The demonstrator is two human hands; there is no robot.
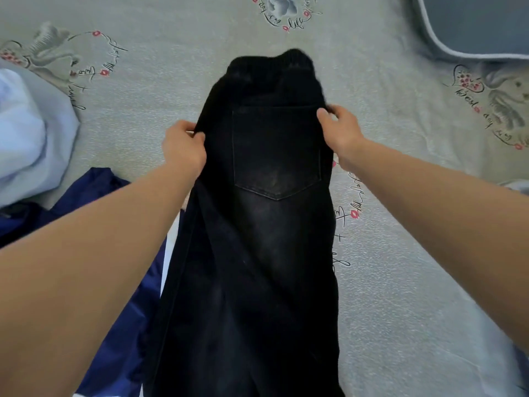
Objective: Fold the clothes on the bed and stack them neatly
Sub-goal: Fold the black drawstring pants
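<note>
You are early in the job: no finished stack shows anywhere in the frame, and the piece in hand is only halved lengthwise. At the left edge a pale blue-white garment (pixel 25 133) lies bunched and unfolded, and below it, lower left, a navy blue garment (pixel 94 222) is spread loosely, partly under your left forearm and the trousers; both still need folding. Your left hand (pixel 184 151), left of centre, has its fingers curled round the left edge of the black jeans (pixel 269 224), thumb pinching the cloth. The jeans run down the middle of the frame, leg over leg, elastic waistband at upper centre, back pocket (pixel 276 153) facing up, legs trailing off the bottom edge. Your right hand (pixel 339 130) pinches the right edge near the pocket's top corner. I judge the crosswise folds remain. At upper right a grey piped cushion (pixel 475 27) sits on the printed bedsheet (pixel 400 253), well apart from the jeans; the navy garment crowds your folding space.
</note>
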